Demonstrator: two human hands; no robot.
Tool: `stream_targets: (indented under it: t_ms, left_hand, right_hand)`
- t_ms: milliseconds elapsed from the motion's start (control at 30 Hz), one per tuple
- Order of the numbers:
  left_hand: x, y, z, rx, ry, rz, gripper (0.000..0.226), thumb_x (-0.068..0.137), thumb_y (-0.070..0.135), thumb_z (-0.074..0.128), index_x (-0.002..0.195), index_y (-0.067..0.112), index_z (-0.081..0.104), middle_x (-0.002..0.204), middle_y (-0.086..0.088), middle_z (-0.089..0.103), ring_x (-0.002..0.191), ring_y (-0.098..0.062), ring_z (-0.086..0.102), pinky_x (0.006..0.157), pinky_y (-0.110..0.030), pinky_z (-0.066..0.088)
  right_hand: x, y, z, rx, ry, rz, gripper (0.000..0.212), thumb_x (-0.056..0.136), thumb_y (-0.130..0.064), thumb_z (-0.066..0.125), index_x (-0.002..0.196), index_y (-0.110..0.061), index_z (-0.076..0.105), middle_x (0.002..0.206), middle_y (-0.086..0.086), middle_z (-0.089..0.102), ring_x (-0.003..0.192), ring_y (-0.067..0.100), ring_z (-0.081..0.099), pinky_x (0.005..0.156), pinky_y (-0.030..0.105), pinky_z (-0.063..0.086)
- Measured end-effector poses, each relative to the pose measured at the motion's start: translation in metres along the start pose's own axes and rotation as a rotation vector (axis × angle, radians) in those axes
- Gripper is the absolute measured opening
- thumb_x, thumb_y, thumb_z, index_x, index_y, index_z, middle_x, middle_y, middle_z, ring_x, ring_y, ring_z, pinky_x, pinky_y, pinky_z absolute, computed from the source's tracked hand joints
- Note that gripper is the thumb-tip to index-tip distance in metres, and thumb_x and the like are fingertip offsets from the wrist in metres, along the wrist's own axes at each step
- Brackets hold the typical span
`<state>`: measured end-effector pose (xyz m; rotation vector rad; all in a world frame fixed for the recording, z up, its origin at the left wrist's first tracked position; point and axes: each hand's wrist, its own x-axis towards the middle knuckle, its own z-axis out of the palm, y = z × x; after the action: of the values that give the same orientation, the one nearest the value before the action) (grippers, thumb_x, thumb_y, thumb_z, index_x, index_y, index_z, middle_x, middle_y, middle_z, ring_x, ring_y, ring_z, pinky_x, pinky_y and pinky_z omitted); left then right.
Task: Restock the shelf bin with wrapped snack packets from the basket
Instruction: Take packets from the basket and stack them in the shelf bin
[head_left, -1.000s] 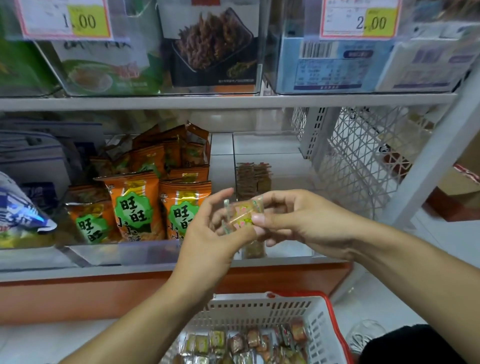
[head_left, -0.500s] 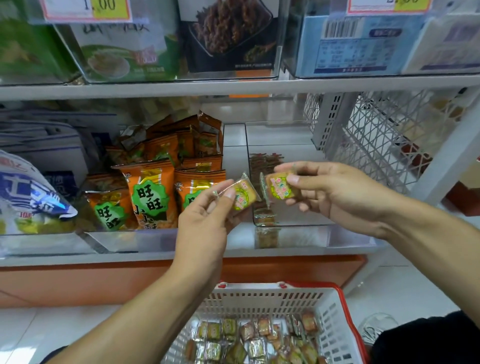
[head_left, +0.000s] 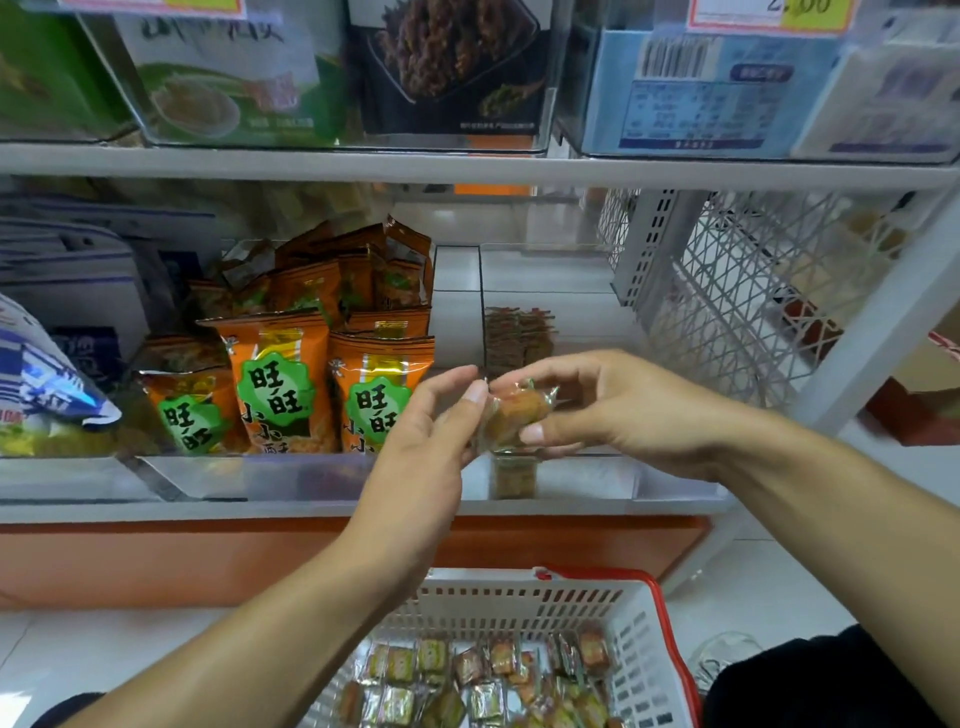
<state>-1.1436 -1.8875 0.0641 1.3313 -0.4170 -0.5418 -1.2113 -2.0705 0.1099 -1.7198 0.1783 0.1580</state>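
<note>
We hold a wrapped snack packet (head_left: 511, 415) between both hands, in front of the clear shelf bin (head_left: 558, 480). Our right hand (head_left: 618, 410) pinches it, thumb beneath and fingers (head_left: 530, 370) curled over the top; our left hand (head_left: 421, 447) meets its 9 o'clock end with thumb and fingertips closed on the wrapper. Whether there is one packet or two pressed together we cannot tell. Its long axis runs from 8 to 2 o'clock. The bin lies at 12 o'clock, just past the packet, with a stack of packets (head_left: 517, 340) at its left wall and bare floor towards 3 o'clock. Our right hand is nearer that room. The front lip sits just below our knuckles; orange bags (head_left: 283, 379) crowd 9 o'clock. The basket (head_left: 639, 629) waits at 6 o'clock.
</note>
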Motion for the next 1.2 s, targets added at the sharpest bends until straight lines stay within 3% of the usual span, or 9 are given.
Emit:
stream_targets:
  t_ms: [67,200,267,333,400,467,700,867,1200]
  left_hand:
    - [-0.003,0.0,0.002,0.186,0.013,0.118,0.03,0.098,0.035,0.062,0.128,0.038,0.058,0.118,0.023,0.071,0.113,0.007,0.064,0.096,-0.014,0.049]
    - [-0.009,-0.004,0.006,0.714,0.013,0.349,0.041,0.096,0.035,0.068,0.134,0.039,0.052,0.138,0.027,0.049,0.132,0.009,0.043,0.109,-0.017,0.033]
    - [-0.008,-0.009,0.008,0.847,-0.015,0.35,0.056,0.094,0.037,0.069,0.143,0.042,0.041,0.151,0.028,0.033,0.137,0.014,0.029,0.111,-0.011,0.02]
    - [-0.004,-0.014,0.01,0.862,-0.017,0.266,0.073,0.093,0.04,0.07,0.151,0.043,0.026,0.161,0.029,0.017,0.142,0.009,0.02,0.113,-0.014,0.014]
    - [0.0,-0.019,0.011,0.859,-0.024,0.198,0.083,0.093,0.041,0.07,0.156,0.041,0.016,0.166,0.024,0.012,0.15,0.001,0.017,0.117,-0.019,0.014]
    - [0.004,-0.022,0.011,0.847,-0.034,0.166,0.087,0.093,0.04,0.07,0.158,0.039,0.013,0.166,0.019,0.016,0.151,-0.003,0.021,0.118,-0.02,0.018]
    - [0.004,-0.026,0.016,0.816,-0.067,0.139,0.089,0.093,0.04,0.069,0.154,0.05,0.005,0.163,0.028,0.012,0.149,0.001,0.022,0.115,-0.019,0.02]
    - [0.002,-0.026,0.015,0.819,-0.082,0.133,0.091,0.094,0.04,0.069,0.155,0.049,0.003,0.165,0.027,0.007,0.15,0.0,0.02,0.116,-0.018,0.019]
    - [0.003,-0.023,0.013,0.84,-0.12,0.103,0.09,0.093,0.044,0.07,0.154,0.051,0.004,0.164,0.031,0.006,0.149,-0.003,0.026,0.113,-0.02,0.023]
  right_hand:
    - [0.005,-0.001,-0.014,-0.112,0.068,-0.02,0.039,0.083,0.007,0.073,0.118,-0.008,0.068,0.112,0.021,0.072,0.092,0.016,0.068,0.087,0.033,0.057]
    - [0.018,0.006,-0.054,-0.477,0.266,0.028,0.036,0.078,-0.004,0.082,0.109,-0.02,0.071,0.106,0.007,0.074,0.086,0.013,0.07,0.068,0.018,0.057]
    - [0.033,0.019,-0.065,-0.647,0.406,0.101,0.034,0.076,-0.006,0.083,0.102,-0.025,0.07,0.104,-0.001,0.071,0.086,0.017,0.07,0.07,0.027,0.062]
    - [0.05,0.034,-0.07,-0.729,0.473,0.179,0.028,0.076,-0.014,0.085,0.096,-0.024,0.069,0.099,-0.003,0.069,0.079,0.013,0.066,0.069,0.031,0.061]
    - [0.068,0.047,-0.072,-0.8,0.447,0.21,0.027,0.073,-0.028,0.09,0.091,-0.024,0.07,0.086,-0.011,0.067,0.072,-0.001,0.059,0.06,0.013,0.049]
    - [0.085,0.055,-0.071,-0.819,0.42,0.234,0.031,0.07,-0.033,0.091,0.092,-0.022,0.072,0.082,-0.013,0.067,0.075,0.0,0.061,0.059,0.012,0.042]
    - [0.12,0.081,-0.069,-0.853,0.575,0.12,0.047,0.08,0.0,0.073,0.123,-0.015,0.063,0.12,0.013,0.067,0.111,0.03,0.063,0.082,0.026,0.046]
    - [0.131,0.089,-0.074,-0.634,0.641,0.255,0.064,0.087,-0.011,0.072,0.142,-0.01,0.039,0.127,0.023,0.062,0.115,0.037,0.061,0.095,0.044,0.052]
    - [0.138,0.086,-0.069,-0.682,0.581,0.224,0.067,0.091,-0.023,0.068,0.15,-0.012,0.037,0.142,0.017,0.055,0.13,0.037,0.052,0.105,0.035,0.04]
